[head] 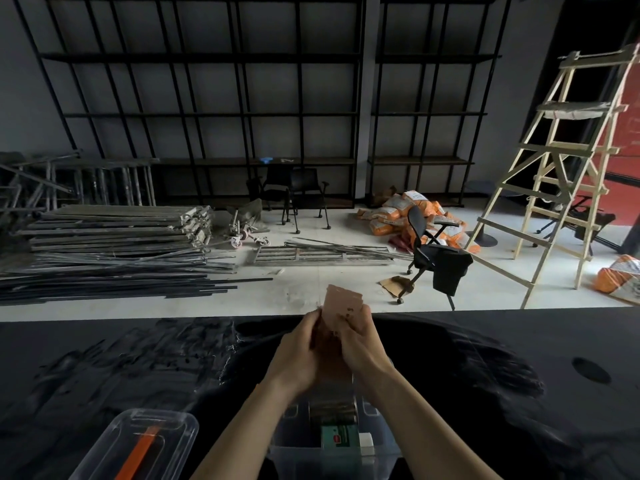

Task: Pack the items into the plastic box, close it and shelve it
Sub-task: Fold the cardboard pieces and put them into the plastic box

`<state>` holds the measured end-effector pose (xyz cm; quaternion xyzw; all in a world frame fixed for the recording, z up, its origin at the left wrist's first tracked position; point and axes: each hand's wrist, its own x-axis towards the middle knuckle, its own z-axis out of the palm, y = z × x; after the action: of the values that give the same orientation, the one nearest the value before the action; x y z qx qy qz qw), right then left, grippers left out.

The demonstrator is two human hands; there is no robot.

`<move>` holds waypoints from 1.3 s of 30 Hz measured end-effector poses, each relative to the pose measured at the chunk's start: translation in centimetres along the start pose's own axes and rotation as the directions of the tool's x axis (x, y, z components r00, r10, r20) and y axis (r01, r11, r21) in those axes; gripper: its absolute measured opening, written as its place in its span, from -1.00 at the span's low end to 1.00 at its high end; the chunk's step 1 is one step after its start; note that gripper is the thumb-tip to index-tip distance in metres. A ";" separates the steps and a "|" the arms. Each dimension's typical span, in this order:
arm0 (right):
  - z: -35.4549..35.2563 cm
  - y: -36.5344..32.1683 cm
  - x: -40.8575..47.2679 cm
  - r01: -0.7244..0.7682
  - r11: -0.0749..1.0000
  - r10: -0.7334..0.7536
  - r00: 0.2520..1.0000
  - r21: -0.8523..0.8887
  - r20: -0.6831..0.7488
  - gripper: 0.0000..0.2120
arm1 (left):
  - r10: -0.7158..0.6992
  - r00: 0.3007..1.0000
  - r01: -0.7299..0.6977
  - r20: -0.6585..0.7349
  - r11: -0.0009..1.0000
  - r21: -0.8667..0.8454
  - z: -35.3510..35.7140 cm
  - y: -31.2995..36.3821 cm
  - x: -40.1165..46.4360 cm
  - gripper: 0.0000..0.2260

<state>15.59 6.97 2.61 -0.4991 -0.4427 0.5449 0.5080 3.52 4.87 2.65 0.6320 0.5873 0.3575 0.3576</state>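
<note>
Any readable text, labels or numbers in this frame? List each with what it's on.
Nothing reads in full.
Pink cards held by left hand and right hand: dark marks, too blurred.
Green packet in clear plastic box: red label, too small.
Orange-and-white sacks on floor: print too small.

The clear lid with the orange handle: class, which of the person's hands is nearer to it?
Left. The left hand is up and right of the lid; the right hand is farther right. Both grip the pink cards.
</note>
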 end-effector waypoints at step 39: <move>-2.8 -1.7 -1.7 0.009 0.999 -0.015 0.990 0.049 0.138 -0.71 | 0.119 0.943 -0.200 -0.311 0.950 -0.241 -0.8 1.0 -1.6 -0.85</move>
<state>18.52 5.41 4.13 -0.4451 -0.4667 0.5856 0.4911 3.19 3.27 3.88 0.5634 0.5259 0.5516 0.3190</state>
